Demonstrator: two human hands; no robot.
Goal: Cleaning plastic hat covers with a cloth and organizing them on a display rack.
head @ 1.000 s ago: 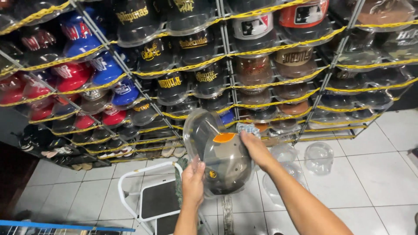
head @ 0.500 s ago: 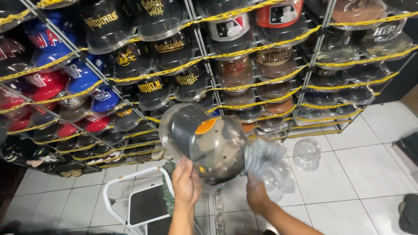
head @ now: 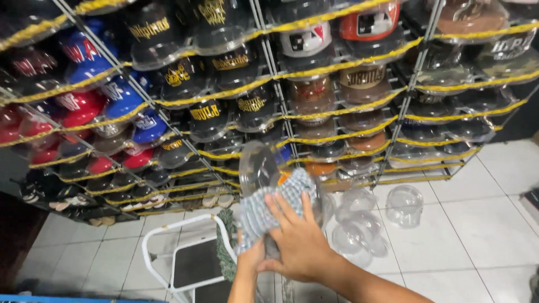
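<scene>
- Near the bottom centre, the right hand (head: 300, 241) lies spread, fingers (head: 281, 210) wide and flat, pressing a checked cloth (head: 264, 210) against a clear plastic cap case (head: 264, 168).
- Under it, the left hand (head: 251, 259) is mostly hidden; it seems curled around the case's lower edge and a fold of cloth, though the grip is hard to read.
- Inside the case something orange shows, probably a cap.
- Behind, a wire rack (head: 337, 67) with yellow trim holds many cased caps.
- On the tiled floor to the right lie empty clear cases (head: 404, 202); a white step stool (head: 185, 258) stands to the left.
- Judging by this, wiping the case is underway; the next move calls for turning the case to reach unwiped faces.
</scene>
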